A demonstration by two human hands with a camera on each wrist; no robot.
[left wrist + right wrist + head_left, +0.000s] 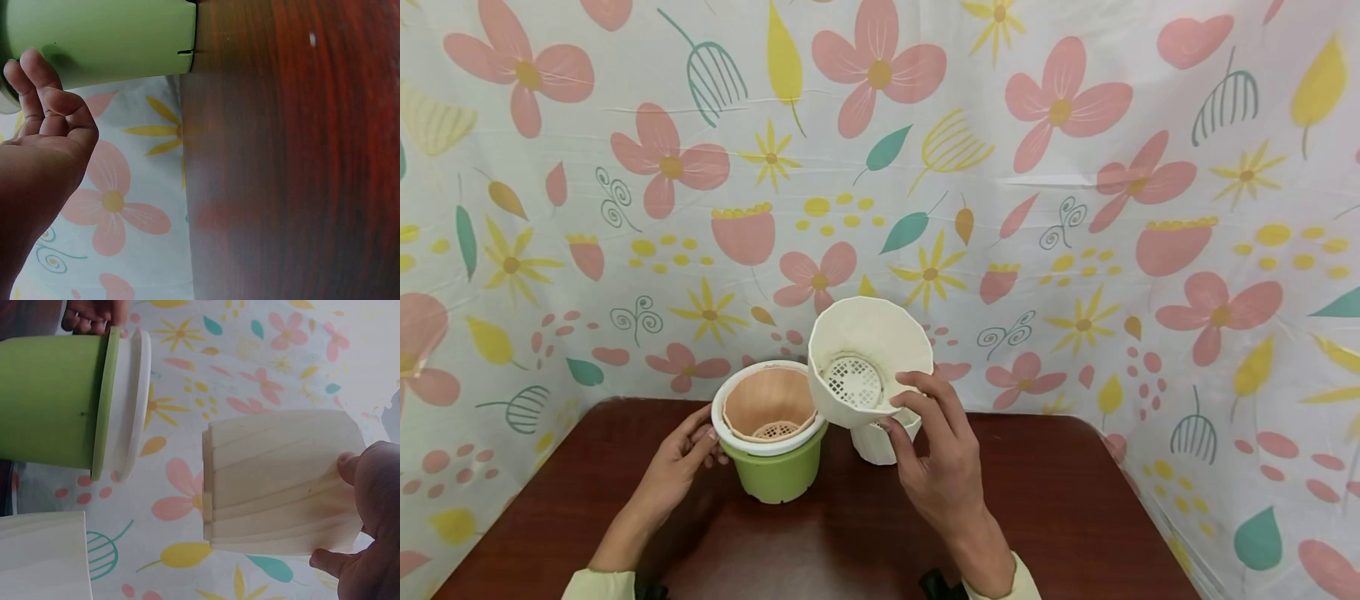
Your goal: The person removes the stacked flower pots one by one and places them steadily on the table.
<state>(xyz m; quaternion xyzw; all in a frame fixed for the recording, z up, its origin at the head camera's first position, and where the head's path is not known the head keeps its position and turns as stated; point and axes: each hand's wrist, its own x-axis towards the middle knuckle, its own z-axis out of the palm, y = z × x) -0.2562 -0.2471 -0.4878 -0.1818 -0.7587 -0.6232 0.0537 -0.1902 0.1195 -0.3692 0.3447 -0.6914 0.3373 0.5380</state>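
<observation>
Presently holding in the right hand (pixel 943 458) a cream pot (pixel 880 350), with thumb and fingers pinched on the right part of its rim. Lifted above the bench (pixel 1037 500), near the middle of the scene, with the mouth tipped somewhat to the near side, so letting see the round grid of holes in its bottom. Just below, standing on the bench, a pale pot (pixel 876 448), partly hidden behind the held one, but in the right wrist view apart from it. To the left, also on the bench, a green pot (pixel 778 477), with a white pot (pixel 767 448) set inside, showing only its upper part, and a peach pot (pixel 767 400) inside that one. At the left side of this nest, the left hand (pixel 677 458), touching near the rim with fingers partly bent; from these angles, cannot tell between a real grip and only a light support. Hands well apart from each other, with the nest and the cream pot between. At both wrists, light sleeves (pixel 598 585). Along the far side, a white cloth (pixel 820 167) printed with pink flowers and yellow leaves.
</observation>
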